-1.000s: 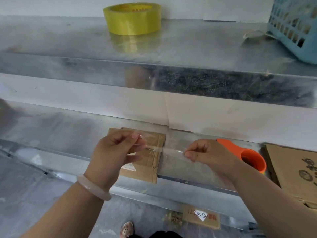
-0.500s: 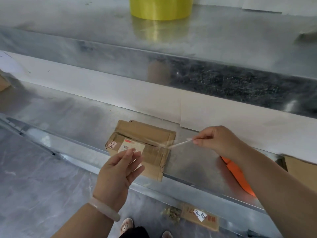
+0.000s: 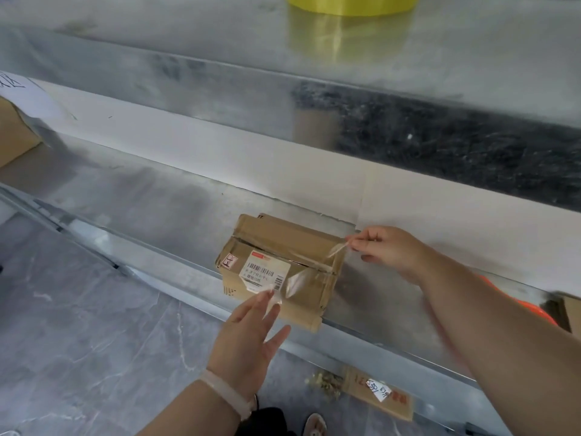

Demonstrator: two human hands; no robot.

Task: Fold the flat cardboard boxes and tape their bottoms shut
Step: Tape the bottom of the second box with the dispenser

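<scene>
A small brown cardboard box (image 3: 283, 243) with a white barcode label lies on the lower metal shelf (image 3: 151, 196), its flaps closed. A strip of clear tape (image 3: 301, 278) runs across the box from its near side to its far right corner. My right hand (image 3: 390, 250) pinches the far end of the tape just past that corner. My left hand (image 3: 251, 338) has straight fingers, and the near end of the tape sticks to its fingertips at the box's front edge.
A yellow tape roll (image 3: 352, 4) stands on the upper shelf. An orange tape dispenser (image 3: 515, 303) and another cardboard piece (image 3: 566, 313) lie at the right behind my arm. A brown box (image 3: 15, 133) sits at the far left. Cardboard scraps (image 3: 380, 394) lie on the floor.
The tape strip, earlier stretched in the air between both hands, has come down across the box. My left hand moved to the box's front edge, and my right hand stayed at the far corner.
</scene>
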